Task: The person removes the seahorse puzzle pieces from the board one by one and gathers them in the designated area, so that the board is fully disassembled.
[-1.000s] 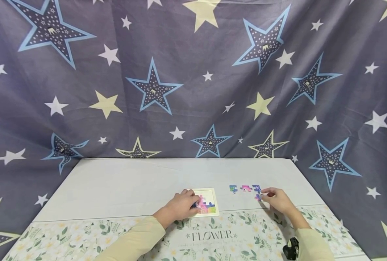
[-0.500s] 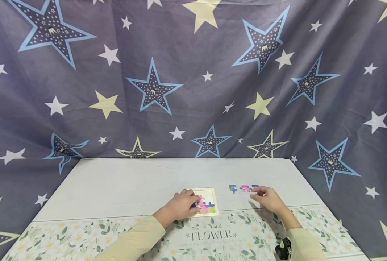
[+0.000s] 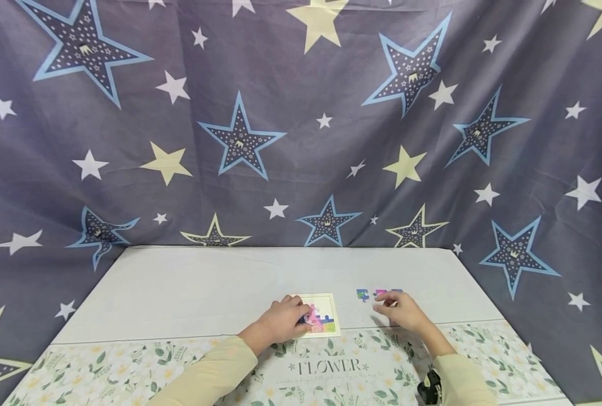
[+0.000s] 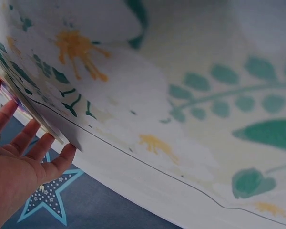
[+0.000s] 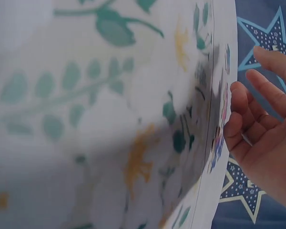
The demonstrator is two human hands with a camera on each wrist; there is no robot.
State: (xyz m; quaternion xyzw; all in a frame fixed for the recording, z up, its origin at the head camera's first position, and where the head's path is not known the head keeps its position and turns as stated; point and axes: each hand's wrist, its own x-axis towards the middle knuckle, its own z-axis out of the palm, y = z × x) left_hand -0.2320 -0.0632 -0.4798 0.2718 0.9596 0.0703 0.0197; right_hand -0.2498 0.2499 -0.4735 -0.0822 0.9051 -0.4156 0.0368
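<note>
My left hand [image 3: 283, 320] grips the left side of a small cream puzzle tray [image 3: 332, 307], its fingertips along the edge in the left wrist view. Pink, blue and green pieces [image 3: 316, 320] lie in the lower part of the tray, partly under the hand. To the right, my right hand [image 3: 407, 312] hovers low over loose jigsaw pieces, thumb and index finger apart with nothing visible between them. A green-and-blue piece [image 3: 363, 294] lies left of the fingers. A pink piece [image 3: 380, 292] is partly covered by the fingertips, and a blue piece [image 3: 397, 291] shows behind the hand.
The white table [image 3: 204, 287] has a floral cloth strip [image 3: 331, 366] printed FLOWER along its front. Behind it hangs a dark curtain [image 3: 280, 141] with stars. A black device [image 3: 429, 387] sits at the right wrist.
My right hand has moved left across the loose pieces, from the rightmost ones to the pink one, covering the lower right piece. My left hand has stayed on the tray.
</note>
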